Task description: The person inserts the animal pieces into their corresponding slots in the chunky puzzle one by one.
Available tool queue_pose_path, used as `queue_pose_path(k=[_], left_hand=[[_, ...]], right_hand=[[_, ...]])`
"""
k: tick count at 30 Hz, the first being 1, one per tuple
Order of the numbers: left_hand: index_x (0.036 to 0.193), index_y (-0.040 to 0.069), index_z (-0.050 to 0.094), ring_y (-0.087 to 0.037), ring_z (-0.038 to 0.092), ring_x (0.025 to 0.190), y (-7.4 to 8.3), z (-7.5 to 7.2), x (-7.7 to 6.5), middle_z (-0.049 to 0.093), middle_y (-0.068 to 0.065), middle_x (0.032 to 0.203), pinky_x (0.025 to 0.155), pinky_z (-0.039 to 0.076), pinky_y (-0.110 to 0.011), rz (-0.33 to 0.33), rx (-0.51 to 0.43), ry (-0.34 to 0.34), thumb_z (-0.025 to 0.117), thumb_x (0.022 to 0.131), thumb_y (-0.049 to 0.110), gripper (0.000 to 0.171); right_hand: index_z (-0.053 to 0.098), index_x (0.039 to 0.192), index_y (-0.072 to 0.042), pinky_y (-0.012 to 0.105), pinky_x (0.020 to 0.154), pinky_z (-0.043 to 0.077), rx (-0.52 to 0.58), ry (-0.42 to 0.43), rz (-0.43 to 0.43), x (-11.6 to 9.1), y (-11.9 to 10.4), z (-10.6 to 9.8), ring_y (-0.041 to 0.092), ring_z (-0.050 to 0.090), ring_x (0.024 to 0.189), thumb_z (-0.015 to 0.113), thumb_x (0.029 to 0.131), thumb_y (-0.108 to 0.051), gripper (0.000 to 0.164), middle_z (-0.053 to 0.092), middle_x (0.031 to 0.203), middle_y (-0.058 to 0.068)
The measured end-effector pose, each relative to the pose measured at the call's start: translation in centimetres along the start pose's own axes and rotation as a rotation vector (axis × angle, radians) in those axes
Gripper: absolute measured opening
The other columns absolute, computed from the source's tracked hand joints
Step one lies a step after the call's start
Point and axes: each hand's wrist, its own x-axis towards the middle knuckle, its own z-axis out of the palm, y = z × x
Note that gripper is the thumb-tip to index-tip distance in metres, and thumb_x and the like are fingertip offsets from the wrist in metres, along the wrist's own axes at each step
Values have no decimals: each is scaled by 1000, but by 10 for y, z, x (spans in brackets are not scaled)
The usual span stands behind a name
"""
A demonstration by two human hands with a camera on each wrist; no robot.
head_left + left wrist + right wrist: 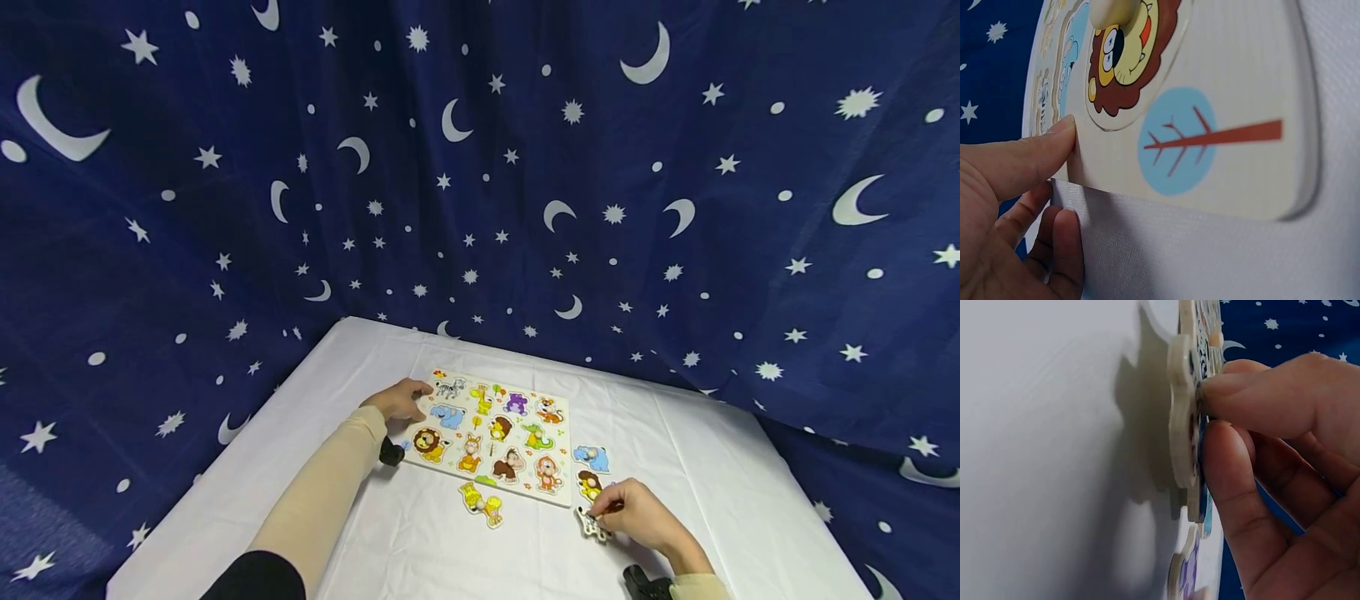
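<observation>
A wooden animal puzzle board [491, 497] lies on the table. At its left edge my left hand [399, 400] pinches the border; in the left wrist view the thumb [1054, 147] rests on top and the other fingers curl beside and below the edge. The lion piece [1100, 81] with its round knob sits nearby in the board. Right of the board, my right hand [636, 512] pinches a zebra puzzle piece [588, 525] between thumb and finger. The right wrist view shows this piece [1180, 425] edge-on, with its shadow on the cloth; the fingers hide its knob.
A blue elephant piece [591, 457] and a hedgehog piece [588, 483] lie right of the board. A purple piece [1189, 569], mostly hidden, is near the right hand. In front of the board lies a giraffe piece [480, 505]. A star-patterned curtain [480, 208] surrounds the white-covered table [420, 558].
</observation>
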Motion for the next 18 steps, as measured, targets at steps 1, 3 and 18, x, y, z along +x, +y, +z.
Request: queue_pose_path(k=[1, 3, 18], left_hand=[[142, 15, 56, -35, 35, 147, -1, 0, 0, 44, -17, 155, 122, 27, -51, -4, -5, 1, 76, 85, 6, 60], [142, 15, 56, -35, 35, 147, 0, -1, -3, 44, -17, 155, 123, 26, -50, -3, -12, 2, 75, 86, 5, 60], [140, 18, 58, -35, 37, 145, 1, -3, -3, 46, -15, 152, 121, 30, -52, 24, 35, -7, 78, 84, 10, 59]], right_hand=[[73, 84, 7, 18, 57, 49, 2, -2, -1, 2, -1, 1, -3, 56, 66, 66, 74, 11, 13, 71, 80, 19], [72, 84, 7, 18, 57, 49, 1, -3, -5, 7, -2, 1, -2, 56, 66, 66, 75, 11, 12, 71, 80, 19], [73, 84, 7, 19, 60, 52, 3, -13, -10, 50, -17, 10, 2, 60, 67, 66, 76, 10, 11, 73, 85, 21]])
